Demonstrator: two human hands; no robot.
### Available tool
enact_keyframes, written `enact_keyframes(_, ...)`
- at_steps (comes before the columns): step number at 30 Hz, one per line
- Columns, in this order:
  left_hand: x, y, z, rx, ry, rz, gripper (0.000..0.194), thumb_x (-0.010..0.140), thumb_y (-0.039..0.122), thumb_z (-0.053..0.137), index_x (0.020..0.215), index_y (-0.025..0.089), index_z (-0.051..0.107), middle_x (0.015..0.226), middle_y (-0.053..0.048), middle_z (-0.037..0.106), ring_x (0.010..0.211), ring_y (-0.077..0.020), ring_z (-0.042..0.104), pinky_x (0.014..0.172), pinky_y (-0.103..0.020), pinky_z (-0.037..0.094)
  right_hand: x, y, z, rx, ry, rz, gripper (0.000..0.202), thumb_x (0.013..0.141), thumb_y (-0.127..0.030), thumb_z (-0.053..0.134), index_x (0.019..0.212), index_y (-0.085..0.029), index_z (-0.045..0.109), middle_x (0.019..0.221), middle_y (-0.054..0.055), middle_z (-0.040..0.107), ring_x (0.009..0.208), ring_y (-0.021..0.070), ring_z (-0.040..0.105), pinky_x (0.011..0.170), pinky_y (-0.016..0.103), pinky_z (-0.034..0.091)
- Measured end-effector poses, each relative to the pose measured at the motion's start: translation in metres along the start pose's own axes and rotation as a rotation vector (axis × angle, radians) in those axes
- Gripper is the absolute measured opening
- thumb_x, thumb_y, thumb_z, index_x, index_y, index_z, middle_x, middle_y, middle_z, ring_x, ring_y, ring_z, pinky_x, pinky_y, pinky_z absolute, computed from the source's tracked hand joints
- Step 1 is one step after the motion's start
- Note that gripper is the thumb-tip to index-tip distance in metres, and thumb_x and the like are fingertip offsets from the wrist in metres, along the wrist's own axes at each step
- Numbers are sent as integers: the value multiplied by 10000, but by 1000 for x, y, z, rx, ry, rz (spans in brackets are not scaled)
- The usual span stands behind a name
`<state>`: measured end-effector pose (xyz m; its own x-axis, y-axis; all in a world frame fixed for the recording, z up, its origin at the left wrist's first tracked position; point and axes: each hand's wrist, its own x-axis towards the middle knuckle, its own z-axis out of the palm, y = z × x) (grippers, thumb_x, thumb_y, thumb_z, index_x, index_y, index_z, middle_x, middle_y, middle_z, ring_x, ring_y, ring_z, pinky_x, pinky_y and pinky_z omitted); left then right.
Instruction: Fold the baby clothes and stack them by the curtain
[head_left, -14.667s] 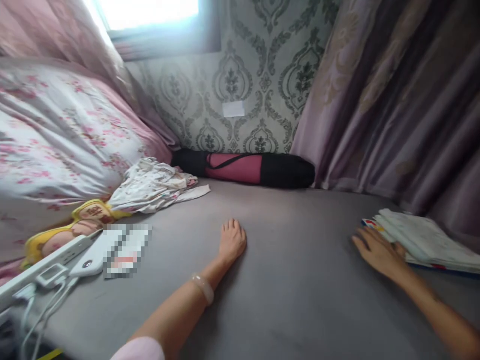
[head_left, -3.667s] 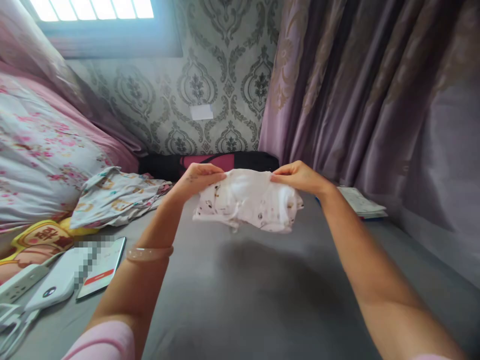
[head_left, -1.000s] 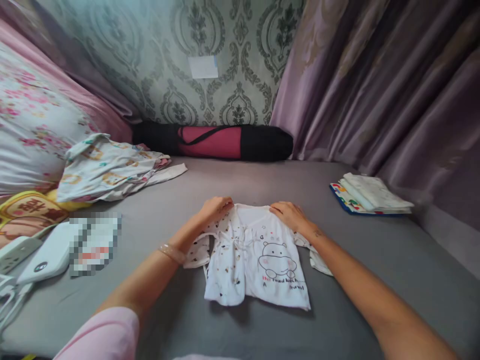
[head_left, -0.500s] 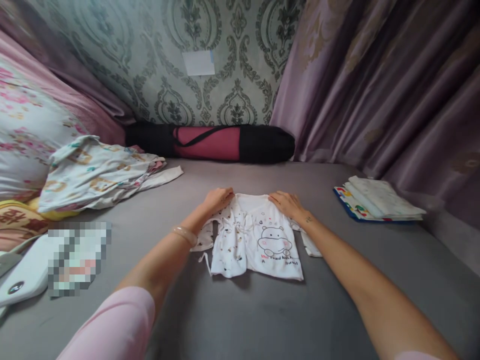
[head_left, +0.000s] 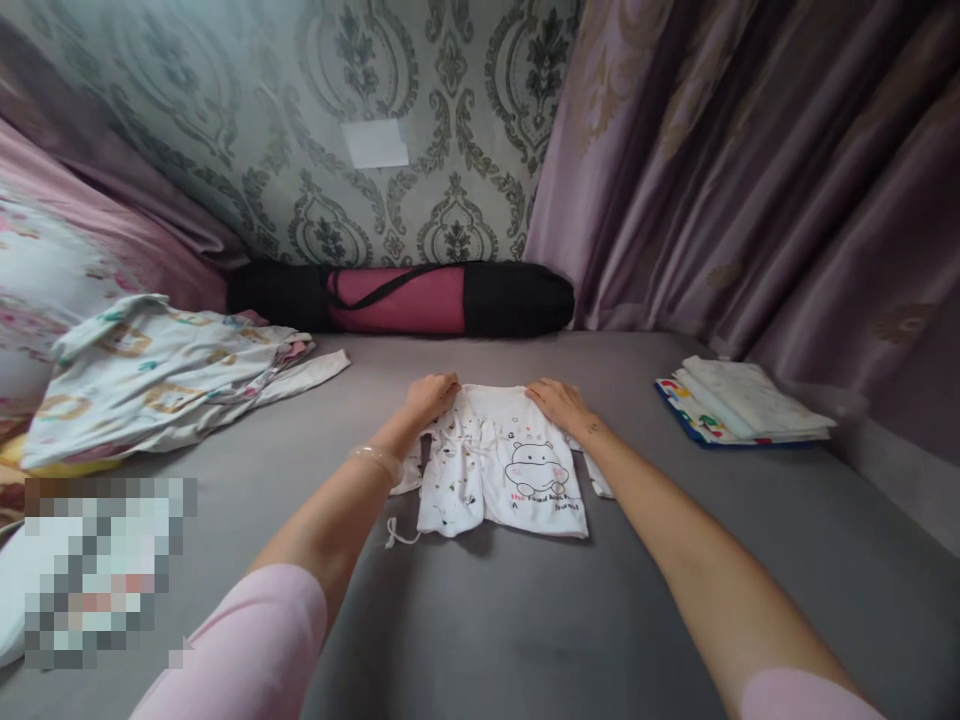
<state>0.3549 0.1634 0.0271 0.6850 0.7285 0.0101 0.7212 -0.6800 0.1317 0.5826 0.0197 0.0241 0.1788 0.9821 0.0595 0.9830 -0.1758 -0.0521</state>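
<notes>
A small white baby shirt lies front side up on the grey sheet, its neckline toward the wall. A hippo outline and lettering are printed on its right half, and small dark specks on its left half. My left hand pinches the left shoulder of the shirt, a pale bangle on that wrist. At the opposite shoulder, my right hand grips the fabric, its fingertips partly hidden. Both sleeves are partly covered by my forearms. A thin white tie trails from the lower left hem.
Folded cloths are stacked at the right. A rumpled printed garment lies at the left, near a floral pillow. A long black and pink bag rests against the wall. Purple curtains hang at the right.
The shirt and both hands have shifted slightly away from me, toward the wall. Both hands stay at the shoulders. The view has turned a little to the right.
</notes>
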Motion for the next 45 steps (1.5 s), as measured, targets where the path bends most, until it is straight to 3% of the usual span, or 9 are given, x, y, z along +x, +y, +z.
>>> enact_keyframes(7, -24, 22, -13, 27, 121, -65, 377, 933, 329, 446, 1288, 218, 511, 1275, -144, 574, 1180, -301, 518, 919, -408, 402, 4, 21, -9, 409, -13, 184, 417, 971, -446, 382, 1176, -194, 643, 1153, 106, 687, 1020, 218, 633, 840, 286, 450)
enact_keyframes(11, -50, 53, -24, -140, 210, 29, 379, 938, 310, 446, 1295, 190, 492, 1227, -148, 601, 1181, -299, 518, 937, -423, 400, -18, 46, -23, 635, 129, 252, 379, 965, -367, 389, 1038, -140, 684, 1034, 110, 721, 912, 177, 660, 796, 262, 479)
enact_keyframes(15, -69, 105, -18, -293, 109, 178, 365, 928, 294, 468, 1247, 133, 540, 1203, -154, 624, 1119, -271, 574, 929, -371, 430, -62, 59, -34, 812, 110, 423, 255, 908, -293, 494, 934, -124, 683, 901, 90, 732, 710, 130, 661, 618, 209, 490)
enact_keyframes(21, -92, 167, 6, -287, -82, 286, 312, 897, 307, 520, 1141, 143, 625, 1119, -139, 647, 1053, -260, 600, 917, -342, 444, -119, 66, -42, 767, -167, 513, 254, 732, -365, 741, 823, -136, 677, 690, 28, 681, 580, 111, 599, 466, 178, 449)
enact_keyframes(26, -103, 172, 16, -194, -29, 261, 276, 906, 321, 496, 1105, 172, 616, 1125, -119, 619, 1071, -270, 562, 914, -370, 427, -129, 68, -42, 692, -339, 427, 407, 590, -396, 846, 871, -156, 675, 775, 26, 699, 649, 122, 630, 533, 189, 483)
enact_keyframes(31, -104, 169, 23, -208, -6, 250, 286, 916, 335, 485, 1135, 190, 597, 1171, -96, 597, 1094, -271, 529, 922, -374, 411, -124, 65, -43, 590, -405, 460, 409, 611, -211, 809, 973, -156, 628, 865, 18, 689, 670, 120, 624, 583, 199, 463)
enact_keyframes(34, -103, 168, 28, -217, 12, 257, 295, 923, 342, 472, 1150, 195, 590, 1177, -93, 589, 1102, -269, 517, 923, -378, 405, -124, 64, -43, 506, -318, 443, 303, 689, -99, 679, 978, -172, 626, 900, 19, 673, 734, 130, 619, 623, 203, 445)
enact_keyframes(41, -102, 165, 35, -223, 41, 270, 302, 926, 350, 470, 1149, 190, 597, 1168, -92, 594, 1084, -267, 522, 912, -377, 411, -128, 53, -52, 42, 167, 337, 394, 765, 28, 441, 1010, -198, 651, 1090, 96, 589, 1047, 202, 538, 854, 267, 392)
enact_keyframes(45, -101, 163, 37, -236, 46, 287, 307, 922, 348, 481, 1147, 182, 606, 1169, -97, 601, 1077, -266, 538, 924, -378, 419, -132, 56, -54, 57, -210, 399, 401, 681, 33, 559, 921, -239, 730, 1094, 77, 625, 1036, 227, 561, 839, 274, 409)
